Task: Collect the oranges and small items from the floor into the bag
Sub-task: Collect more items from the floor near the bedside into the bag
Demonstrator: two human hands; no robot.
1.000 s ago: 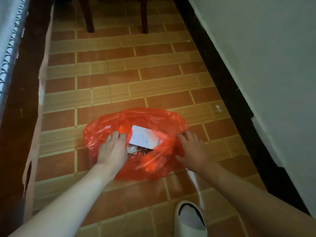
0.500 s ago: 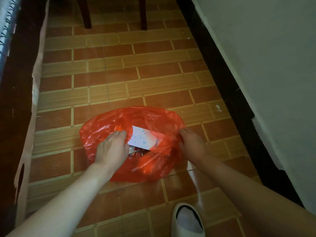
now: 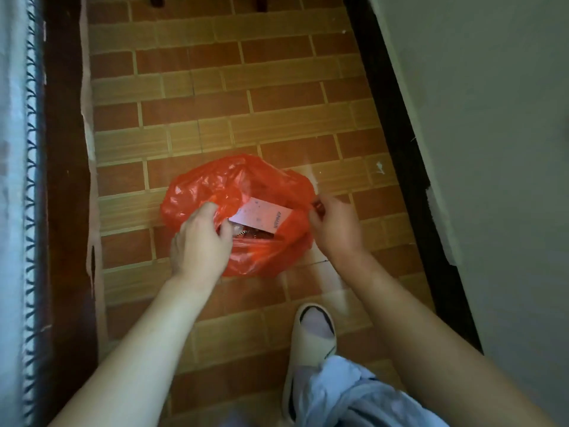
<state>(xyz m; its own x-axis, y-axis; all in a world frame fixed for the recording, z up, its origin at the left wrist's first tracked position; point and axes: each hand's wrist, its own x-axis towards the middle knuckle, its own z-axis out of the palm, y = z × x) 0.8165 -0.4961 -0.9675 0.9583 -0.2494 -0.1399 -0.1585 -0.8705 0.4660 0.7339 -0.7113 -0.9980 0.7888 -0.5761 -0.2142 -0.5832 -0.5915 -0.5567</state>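
Head view: fingers of my left hand curl over the near-left rim of the red bag, gripping the plastic. My right hand pinches the bag's right edge between thumb and fingertips. The bag sits open on the brick-pattern floor, holding a pale card and a small chain. My slipper stands nearer me, the wall to my right.

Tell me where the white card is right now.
In the head view, the white card lies inside the mouth of the red bag on the tiled floor, between the left hand and the right hand.
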